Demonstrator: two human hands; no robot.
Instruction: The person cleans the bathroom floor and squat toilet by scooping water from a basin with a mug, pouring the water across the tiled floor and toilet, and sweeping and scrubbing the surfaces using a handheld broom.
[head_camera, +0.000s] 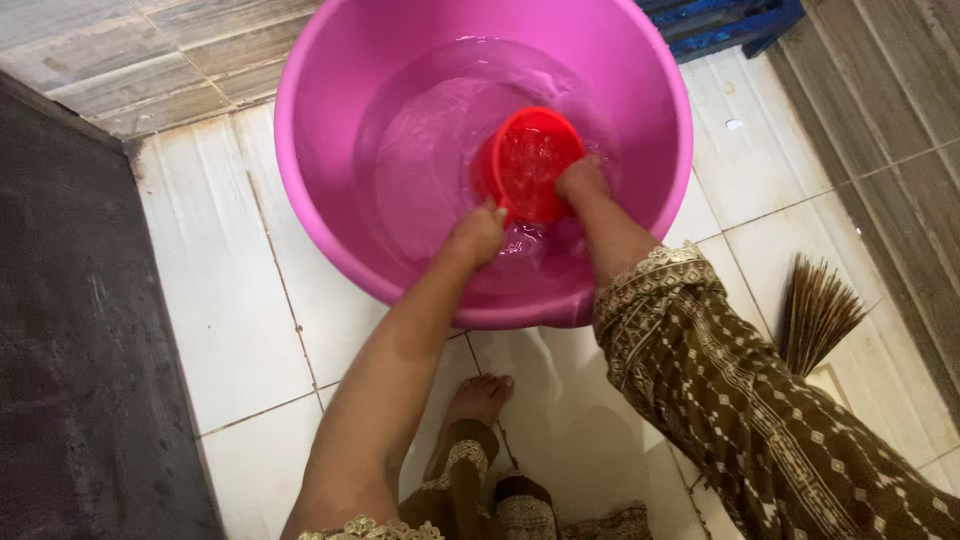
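Nearest is a bare foot (480, 395) on the white floor tiles (240, 300), with a stick broom (815, 310) lying to the right. A little farther, both arms reach into the pink plastic basin (320, 220), which holds clear water. The left hand (478, 233) is closed on the near rim of the small red bowl (527, 163), thumb on top. The right hand (583, 182) grips its right rim, fingers curled. The bowl sits tilted in the water, near the basin's middle. I judge this as rinsing: it is better to keep both grips firm, turn the bowl slowly, and keep it low so water does not splash over the edge.
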